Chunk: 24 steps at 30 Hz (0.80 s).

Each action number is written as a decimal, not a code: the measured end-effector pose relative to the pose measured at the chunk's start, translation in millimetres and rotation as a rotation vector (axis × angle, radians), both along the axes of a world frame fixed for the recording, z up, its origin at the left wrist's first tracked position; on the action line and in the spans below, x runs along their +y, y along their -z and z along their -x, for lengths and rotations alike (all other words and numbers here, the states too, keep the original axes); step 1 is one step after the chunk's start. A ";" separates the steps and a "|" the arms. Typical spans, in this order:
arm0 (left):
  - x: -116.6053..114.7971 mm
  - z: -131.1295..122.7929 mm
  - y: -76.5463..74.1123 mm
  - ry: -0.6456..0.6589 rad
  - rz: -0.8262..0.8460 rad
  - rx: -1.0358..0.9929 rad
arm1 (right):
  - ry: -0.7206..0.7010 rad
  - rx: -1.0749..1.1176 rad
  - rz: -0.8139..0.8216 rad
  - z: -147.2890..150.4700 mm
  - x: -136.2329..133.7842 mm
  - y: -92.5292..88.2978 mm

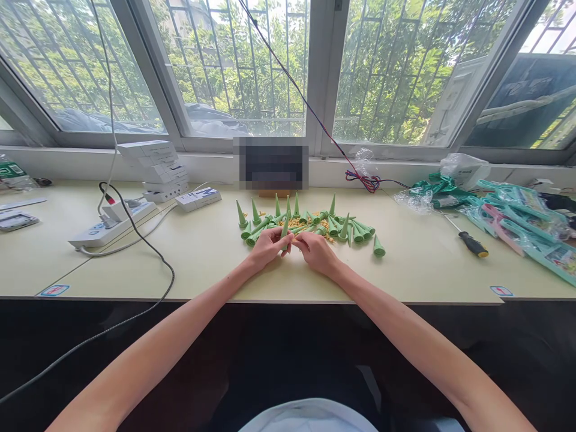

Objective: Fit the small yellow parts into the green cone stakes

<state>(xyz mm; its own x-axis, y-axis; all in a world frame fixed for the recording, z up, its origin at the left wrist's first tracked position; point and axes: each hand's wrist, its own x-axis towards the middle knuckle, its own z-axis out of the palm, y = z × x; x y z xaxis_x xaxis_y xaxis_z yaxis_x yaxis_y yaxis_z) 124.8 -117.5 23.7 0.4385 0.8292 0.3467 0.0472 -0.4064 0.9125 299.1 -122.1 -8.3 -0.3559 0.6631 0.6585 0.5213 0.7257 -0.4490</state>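
Observation:
My left hand (266,248) is closed around a light green cone (285,224), its tip pointing up. Close beside it, my right hand (317,251) has its fingers pinched together near the cone's base. What those fingertips hold is too small to make out, though something yellowish shows between the hands. Just beyond both hands lies a heap of similar green cones, some upright like the cone at the left (240,215), others on their sides like the cone at the right (378,246). Small yellow-orange pieces (294,222) are scattered among them.
A power strip (112,227) with cables and stacked white boxes (155,168) stand left. A black cable (168,270) hangs over the table's front edge. At right lie a screwdriver (472,244) and teal plastic items (535,228). A pixelated dark object (273,165) stands behind the heap.

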 end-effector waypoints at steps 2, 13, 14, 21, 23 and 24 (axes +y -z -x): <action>-0.1 0.2 0.1 0.001 -0.002 -0.001 | 0.003 -0.004 0.008 0.1 0.1 -0.1; 1.9 0.3 2.1 -0.039 -0.009 -0.009 | -0.005 0.008 0.074 -1.7 -0.2 -3.2; 2.1 0.2 2.2 -0.049 -0.010 -0.014 | 0.002 0.020 0.080 -2.2 -0.3 -3.3; 2.7 -0.6 2.9 -0.067 -0.016 -0.010 | 0.000 0.030 0.063 -3.8 1.3 -2.2; 3.7 -0.3 4.1 -0.066 -0.021 -0.005 | -0.003 0.029 0.059 -3.9 2.2 -1.7; 4.4 -0.1 4.9 -0.065 -0.023 -0.002 | -0.004 0.030 0.059 -4.0 2.6 -1.5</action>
<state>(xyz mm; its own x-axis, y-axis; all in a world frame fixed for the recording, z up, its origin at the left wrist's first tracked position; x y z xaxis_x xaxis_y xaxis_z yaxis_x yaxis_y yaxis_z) 125.0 -113.2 18.8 0.3834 0.8474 0.3672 0.0718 -0.4238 0.9029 303.1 -119.5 -6.7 -0.3397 0.6994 0.6289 0.5040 0.6999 -0.5061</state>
